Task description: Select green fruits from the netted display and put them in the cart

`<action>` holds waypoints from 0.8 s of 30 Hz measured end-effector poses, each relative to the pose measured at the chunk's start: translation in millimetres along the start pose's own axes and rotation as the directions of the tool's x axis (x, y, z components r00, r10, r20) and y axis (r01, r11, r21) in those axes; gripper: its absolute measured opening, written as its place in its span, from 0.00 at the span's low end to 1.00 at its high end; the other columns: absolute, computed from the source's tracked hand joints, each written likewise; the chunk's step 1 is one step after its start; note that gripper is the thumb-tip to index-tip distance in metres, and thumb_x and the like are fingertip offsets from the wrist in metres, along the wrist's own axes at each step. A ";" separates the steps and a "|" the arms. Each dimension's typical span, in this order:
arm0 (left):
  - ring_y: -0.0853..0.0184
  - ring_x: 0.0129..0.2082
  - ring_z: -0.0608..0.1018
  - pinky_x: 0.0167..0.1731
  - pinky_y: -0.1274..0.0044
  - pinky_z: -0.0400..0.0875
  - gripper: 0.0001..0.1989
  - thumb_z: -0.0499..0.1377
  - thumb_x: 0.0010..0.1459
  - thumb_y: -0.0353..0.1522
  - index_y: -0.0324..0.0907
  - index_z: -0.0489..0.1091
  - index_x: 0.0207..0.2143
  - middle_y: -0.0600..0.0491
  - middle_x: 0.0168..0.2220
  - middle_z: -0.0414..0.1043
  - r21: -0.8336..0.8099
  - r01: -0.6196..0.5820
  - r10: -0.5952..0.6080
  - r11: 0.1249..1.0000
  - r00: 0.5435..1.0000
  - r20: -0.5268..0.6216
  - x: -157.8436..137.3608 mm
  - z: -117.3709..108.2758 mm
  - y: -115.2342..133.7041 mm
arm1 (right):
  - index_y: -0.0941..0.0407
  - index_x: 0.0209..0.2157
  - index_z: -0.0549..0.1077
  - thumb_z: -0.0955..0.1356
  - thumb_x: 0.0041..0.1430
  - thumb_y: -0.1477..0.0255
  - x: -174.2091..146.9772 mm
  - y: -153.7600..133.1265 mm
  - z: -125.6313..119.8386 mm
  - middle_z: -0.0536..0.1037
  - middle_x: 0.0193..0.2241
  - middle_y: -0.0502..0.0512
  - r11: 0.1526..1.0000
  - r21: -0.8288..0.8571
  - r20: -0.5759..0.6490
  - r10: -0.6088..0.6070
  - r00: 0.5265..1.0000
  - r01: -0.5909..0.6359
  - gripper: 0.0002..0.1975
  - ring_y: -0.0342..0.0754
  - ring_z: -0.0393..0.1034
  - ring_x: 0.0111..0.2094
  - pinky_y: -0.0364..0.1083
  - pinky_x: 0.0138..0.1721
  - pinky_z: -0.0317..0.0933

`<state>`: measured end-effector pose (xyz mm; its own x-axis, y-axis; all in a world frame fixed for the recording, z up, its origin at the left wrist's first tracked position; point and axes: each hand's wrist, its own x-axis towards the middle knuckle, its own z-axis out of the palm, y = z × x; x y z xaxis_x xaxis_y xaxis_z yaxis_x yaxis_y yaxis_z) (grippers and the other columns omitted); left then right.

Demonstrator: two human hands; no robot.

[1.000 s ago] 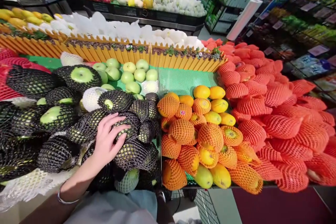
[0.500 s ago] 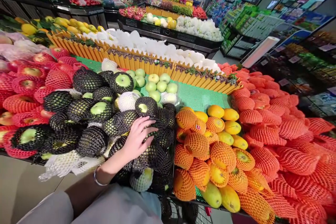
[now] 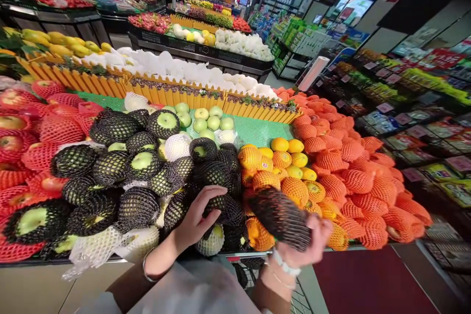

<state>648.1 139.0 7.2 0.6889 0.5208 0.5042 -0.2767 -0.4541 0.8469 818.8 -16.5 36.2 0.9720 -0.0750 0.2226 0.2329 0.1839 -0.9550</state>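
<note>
My right hand grips a black foam fruit net in front of the orange-netted fruit. It is blurred, and whether a fruit fills it I cannot tell. My left hand, thumb and fingers apart, curves beside fruit in black nets; it holds nothing that I can see. Below its thumb lies a pale-netted green fruit. More green apples in black nets are heaped to the left. Several bare green apples lie behind them.
Orange-netted yellow fruit lies right of the black nets, with red-netted fruit beyond. Red-netted apples fill the left. A small yellow fence runs along the back. Part of a wire cart shows below.
My right hand has come into view holding the black net. My left hand has drawn back toward me and turned, its thumb now apart from the fingers. The view has swung right.
</note>
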 end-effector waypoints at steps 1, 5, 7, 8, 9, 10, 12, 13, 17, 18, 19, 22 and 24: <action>0.56 0.57 0.73 0.56 0.64 0.70 0.20 0.53 0.67 0.39 0.46 0.65 0.60 0.42 0.56 0.71 -0.057 0.047 -0.046 0.997 0.999 0.015 -3.2 -1.7 0.9 | 0.44 0.30 0.67 0.64 0.60 0.57 -14.6 4.8 9.9 0.64 0.26 0.51 0.999 0.031 0.104 0.008 0.995 -0.011 0.08 0.55 0.67 0.29 0.57 0.31 0.67; 0.55 0.54 0.76 0.53 0.64 0.73 0.26 0.54 0.64 0.50 0.47 0.69 0.58 0.43 0.54 0.74 -0.240 0.153 -0.180 0.959 0.979 -0.095 -20.2 -15.4 -4.3 | 0.49 0.25 0.64 0.66 0.54 0.62 -57.9 18.1 43.8 0.63 0.24 0.49 0.984 0.120 0.434 0.065 0.899 -0.129 0.09 0.51 0.65 0.26 0.54 0.31 0.66; 0.55 0.48 0.79 0.47 0.66 0.76 0.24 0.57 0.61 0.51 0.47 0.74 0.51 0.45 0.46 0.79 -0.291 0.207 -0.270 0.934 0.943 -0.194 -28.1 -24.6 -8.9 | 0.49 0.28 0.68 0.67 0.54 0.62 -66.5 22.8 50.8 0.66 0.24 0.49 0.976 0.143 0.533 0.066 0.843 -0.167 0.06 0.50 0.66 0.28 0.51 0.33 0.66; 0.56 0.44 0.81 0.43 0.67 0.78 0.23 0.58 0.59 0.51 0.47 0.76 0.47 0.46 0.43 0.80 -0.331 0.242 -0.326 0.912 0.917 -0.229 -30.8 -29.2 -10.4 | 0.49 0.31 0.71 0.67 0.55 0.63 -68.6 25.4 51.9 0.69 0.26 0.49 0.971 0.148 0.573 0.070 0.817 -0.187 0.06 0.50 0.68 0.30 0.50 0.35 0.66; 0.57 0.40 0.81 0.38 0.68 0.78 0.22 0.59 0.58 0.52 0.46 0.77 0.44 0.47 0.40 0.80 -0.386 0.272 -0.383 0.882 0.889 -0.249 -32.3 -33.5 -11.1 | 0.49 0.34 0.73 0.67 0.56 0.64 -70.0 28.3 51.8 0.72 0.28 0.50 0.967 0.151 0.603 0.075 0.794 -0.207 0.06 0.49 0.70 0.32 0.50 0.37 0.66; 0.58 0.37 0.81 0.34 0.69 0.78 0.23 0.58 0.59 0.52 0.46 0.76 0.43 0.47 0.38 0.80 -0.455 0.296 -0.441 0.840 0.860 -0.256 -32.8 -37.3 -10.8 | 0.49 0.38 0.74 0.66 0.58 0.65 -71.2 31.3 51.1 0.74 0.32 0.51 0.962 0.154 0.629 0.079 0.773 -0.224 0.07 0.50 0.71 0.35 0.50 0.40 0.66; 0.60 0.31 0.80 0.27 0.69 0.77 0.25 0.52 0.61 0.53 0.46 0.74 0.47 0.47 0.37 0.79 -0.594 0.266 -0.512 0.759 0.808 -0.292 -31.3 -43.0 -7.7 | 0.47 0.42 0.75 0.66 0.59 0.67 -74.3 37.0 49.2 0.77 0.39 0.52 0.960 0.160 0.662 0.069 0.746 -0.231 0.09 0.50 0.73 0.43 0.51 0.47 0.66; 0.61 0.31 0.80 0.27 0.69 0.77 0.26 0.48 0.63 0.53 0.47 0.72 0.49 0.47 0.38 0.79 -0.638 0.220 -0.518 0.738 0.790 -0.328 -30.1 -44.8 -5.7 | 0.46 0.43 0.76 0.67 0.60 0.68 -76.4 39.4 48.7 0.78 0.41 0.51 0.965 0.153 0.667 0.058 0.742 -0.213 0.10 0.50 0.73 0.46 0.51 0.49 0.65; 0.58 0.45 0.80 0.43 0.62 0.77 0.23 0.48 0.66 0.47 0.53 0.59 0.60 0.46 0.50 0.76 -0.545 0.068 -0.356 0.835 0.823 -0.443 -28.7 -43.5 -3.1 | 0.46 0.46 0.77 0.70 0.59 0.70 -86.2 42.9 52.8 0.77 0.45 0.53 0.999 0.046 0.702 -0.012 0.712 -0.029 0.12 0.52 0.72 0.47 0.51 0.47 0.68; 0.58 0.49 0.79 0.45 0.61 0.76 0.24 0.51 0.65 0.46 0.55 0.56 0.61 0.45 0.53 0.74 -0.480 0.053 -0.290 0.876 0.852 -0.435 -30.0 -41.3 -4.8 | 0.46 0.45 0.77 0.70 0.59 0.70 -88.4 42.6 55.3 0.77 0.44 0.54 1.000 0.023 0.720 -0.031 0.693 0.022 0.12 0.52 0.73 0.45 0.51 0.44 0.69; 0.58 0.51 0.78 0.47 0.61 0.76 0.26 0.54 0.64 0.45 0.56 0.54 0.63 0.44 0.56 0.72 -0.410 0.042 -0.228 0.911 0.879 -0.418 -32.2 -38.6 -7.2 | 0.47 0.45 0.78 0.71 0.59 0.71 -90.6 42.1 58.1 0.77 0.43 0.55 0.998 0.008 0.738 -0.050 0.672 0.066 0.12 0.51 0.73 0.41 0.50 0.41 0.70; 0.58 0.53 0.76 0.48 0.63 0.75 0.29 0.60 0.62 0.40 0.54 0.54 0.63 0.43 0.57 0.68 -0.142 0.001 -0.067 0.990 0.884 -0.464 -43.7 -30.5 -15.2 | 0.50 0.41 0.79 0.70 0.60 0.71 -96.8 40.1 66.7 0.78 0.38 0.54 0.987 -0.012 0.792 -0.091 0.604 0.163 0.08 0.48 0.72 0.32 0.48 0.33 0.70; 0.60 0.52 0.75 0.49 0.65 0.74 0.23 0.61 0.61 0.34 0.52 0.61 0.58 0.46 0.53 0.69 0.129 -0.055 0.123 0.990 0.787 -0.605 -54.5 -27.9 -16.8 | 0.51 0.38 0.78 0.69 0.61 0.72 -101.3 38.4 71.2 0.77 0.35 0.53 0.977 -0.010 0.809 -0.117 0.576 0.213 0.05 0.46 0.71 0.29 0.46 0.29 0.69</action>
<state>596.5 138.3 -29.8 0.1031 0.7911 0.6029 -0.2257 -0.5717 0.7888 731.5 68.0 -9.1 0.5574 0.7280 0.3992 0.4343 0.1541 -0.8875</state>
